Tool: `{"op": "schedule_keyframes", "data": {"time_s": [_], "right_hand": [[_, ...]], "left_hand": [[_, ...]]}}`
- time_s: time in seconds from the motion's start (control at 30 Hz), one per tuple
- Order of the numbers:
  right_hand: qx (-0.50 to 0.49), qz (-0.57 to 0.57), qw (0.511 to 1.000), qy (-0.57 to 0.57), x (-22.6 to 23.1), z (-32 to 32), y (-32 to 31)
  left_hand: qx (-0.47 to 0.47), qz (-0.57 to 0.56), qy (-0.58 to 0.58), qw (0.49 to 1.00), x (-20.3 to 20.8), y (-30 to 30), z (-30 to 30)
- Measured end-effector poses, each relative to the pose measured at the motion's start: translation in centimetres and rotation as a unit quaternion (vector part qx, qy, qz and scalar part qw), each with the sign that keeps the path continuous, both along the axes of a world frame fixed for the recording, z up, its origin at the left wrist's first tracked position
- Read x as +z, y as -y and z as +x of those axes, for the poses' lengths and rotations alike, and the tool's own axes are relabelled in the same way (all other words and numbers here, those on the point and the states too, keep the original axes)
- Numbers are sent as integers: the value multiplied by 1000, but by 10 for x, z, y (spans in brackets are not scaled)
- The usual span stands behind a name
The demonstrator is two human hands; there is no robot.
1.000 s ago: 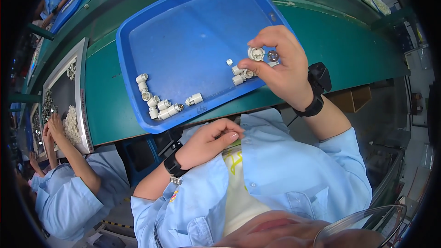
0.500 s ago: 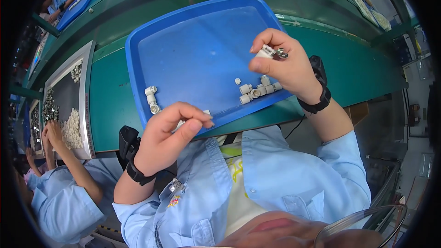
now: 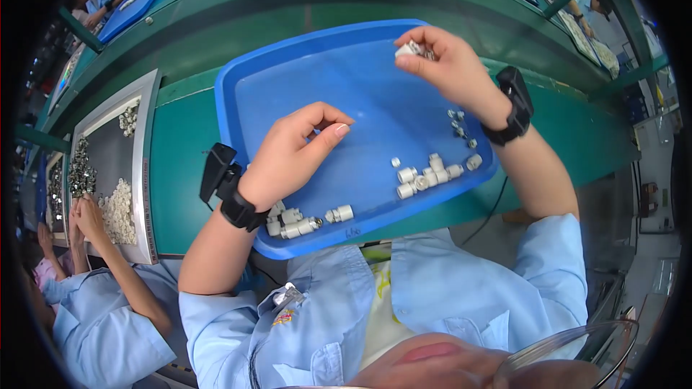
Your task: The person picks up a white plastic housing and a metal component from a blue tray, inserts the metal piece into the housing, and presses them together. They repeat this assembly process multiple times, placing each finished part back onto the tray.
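Observation:
Over the far right of a blue tray (image 3: 310,39), my right hand (image 3: 450,68) is closed around a small white plastic fitting (image 3: 409,50) with metal showing beside it. My left hand (image 3: 303,145) hovers over the tray's left half, thumb and forefinger drawn together; whether anything sits between them is hidden. White cylindrical fittings (image 3: 436,173) are clustered at the tray's near right. More white fittings (image 3: 295,225) lie in the near left corner, partly behind my left wrist. Small metal pieces (image 3: 458,128) form a loose line along the right side.
The tray rests on a green bench (image 3: 180,194). To the left, a framed dark panel (image 3: 149,173) carries piles of white and metal parts, with a co-worker's hands (image 3: 88,216) at it. A green ledge (image 3: 310,0) runs behind. Other people work farther off.
My left hand has moved from the tray's near edge to over its middle left, uncovering fittings in the near left corner. My right hand has moved farther away, still holding the white fitting.

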State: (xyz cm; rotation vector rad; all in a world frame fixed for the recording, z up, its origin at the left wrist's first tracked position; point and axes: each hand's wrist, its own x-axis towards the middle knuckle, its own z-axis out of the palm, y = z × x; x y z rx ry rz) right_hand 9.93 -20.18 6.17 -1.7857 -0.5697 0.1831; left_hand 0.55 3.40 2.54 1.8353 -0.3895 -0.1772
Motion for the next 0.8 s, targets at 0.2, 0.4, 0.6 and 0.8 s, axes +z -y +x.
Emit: {"op": "schedule_keyframes", "data": {"time_s": [0.2,0.4,0.6,0.8], "right_hand": [[-124,-310,925,183,-32,168,1],[-200,-447,840,232,-90,331,6],[-235,-514,790,238,-139,401,28],[-185,-372,885,211,-92,342,43]], "left_hand": [[27,53,46,997,-21,-11,25],[-38,136,51,989,-31,-14,25],[-67,134,53,987,-30,-15,26],[-74,133,45,987,-32,-14,28]]}}
